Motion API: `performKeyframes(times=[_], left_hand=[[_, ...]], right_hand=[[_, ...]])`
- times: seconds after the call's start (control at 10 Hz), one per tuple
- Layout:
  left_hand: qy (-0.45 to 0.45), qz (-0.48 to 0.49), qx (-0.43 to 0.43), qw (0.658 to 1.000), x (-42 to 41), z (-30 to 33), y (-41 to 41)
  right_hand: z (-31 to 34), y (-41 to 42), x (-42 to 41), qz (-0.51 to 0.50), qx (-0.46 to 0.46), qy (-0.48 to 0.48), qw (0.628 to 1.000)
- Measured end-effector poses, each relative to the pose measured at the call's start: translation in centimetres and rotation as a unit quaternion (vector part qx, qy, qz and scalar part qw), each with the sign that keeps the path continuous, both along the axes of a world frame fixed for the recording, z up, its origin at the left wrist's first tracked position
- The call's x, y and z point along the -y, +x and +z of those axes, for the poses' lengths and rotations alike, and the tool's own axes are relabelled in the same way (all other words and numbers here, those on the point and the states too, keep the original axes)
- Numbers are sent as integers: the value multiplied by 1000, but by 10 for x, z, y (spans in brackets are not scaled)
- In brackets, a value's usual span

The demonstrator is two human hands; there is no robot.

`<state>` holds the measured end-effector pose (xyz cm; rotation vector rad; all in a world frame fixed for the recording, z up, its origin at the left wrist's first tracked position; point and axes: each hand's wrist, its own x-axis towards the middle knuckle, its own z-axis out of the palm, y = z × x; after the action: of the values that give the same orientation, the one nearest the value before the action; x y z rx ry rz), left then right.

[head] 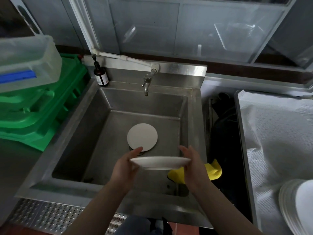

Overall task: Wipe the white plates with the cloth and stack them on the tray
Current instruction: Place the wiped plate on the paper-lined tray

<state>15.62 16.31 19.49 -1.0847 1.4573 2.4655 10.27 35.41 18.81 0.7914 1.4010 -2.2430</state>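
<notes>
- The person holds a white plate point(160, 162) level over the front of the steel sink point(194, 126), seen almost edge-on.
- The left hand point(124, 168) grips the rim at 9 o'clock, fingers point(136, 150) curled over the far edge; the right hand point(192, 164) grips at 3 o'clock in the same way, its fingers curved round the rim.
- A second white plate point(142, 137) lies flat on the sink floor at 12 o'clock from the held one, over the drain.
- The yellow cloth point(214, 170) is draped on the sink's right edge, just behind the right hand and apparently not held.
- A stack of white plates point(294, 204) sits on the covered counter point(274, 133) at 4 o'clock; whether a tray lies beneath cannot be told.
- Risk: if the plate is wet, an edge grip could slip and drop it onto the plate below, chipping both.
- Risk: freeing one hand to reach the cloth leaves the plate on a single rim grip and liable to tilt.
- Risk: the cloth could slide off the edge into the dark gap beside the sink.
- The brown pump bottle point(101, 76) at 11 o'clock bears a white label, too small to read; no other writing shows.
</notes>
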Motion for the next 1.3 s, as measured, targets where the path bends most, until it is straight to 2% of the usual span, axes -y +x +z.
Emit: performKeyframes(times=[0.1, 0.3, 0.4, 0.5, 0.6, 0.7, 0.9, 1.1, 1.3], left_hand=[[8, 10, -12, 1000, 3, 2, -1], [-78, 8, -19, 997, 6, 0, 4], [-96, 1, -23, 995, 3, 9, 4], [-87, 3, -26, 996, 2, 13, 5], [-82, 18, -33, 996, 2, 15, 6], [-76, 28, -36, 996, 3, 14, 9], [-46, 40, 29, 998, -4, 12, 10], [0, 26, 40, 999, -12, 19, 19], [3, 2, 21, 1000, -7, 14, 28]], right_hand=[[-1, 0, -3, 40, -27, -44, 998], [11, -4, -5, 94, -34, -32, 994], [17, -6, -6, 113, -7, -21, 993], [10, -6, -9, 129, -11, 7, 992], [7, -4, -7, 121, 3, -7, 993], [2, 0, -10, 118, -22, 0, 993], [0, 10, -12, 110, -73, 21, 991], [-7, 12, -15, 119, -120, 91, 981], [-16, 26, -22, 90, -76, 74, 990]])
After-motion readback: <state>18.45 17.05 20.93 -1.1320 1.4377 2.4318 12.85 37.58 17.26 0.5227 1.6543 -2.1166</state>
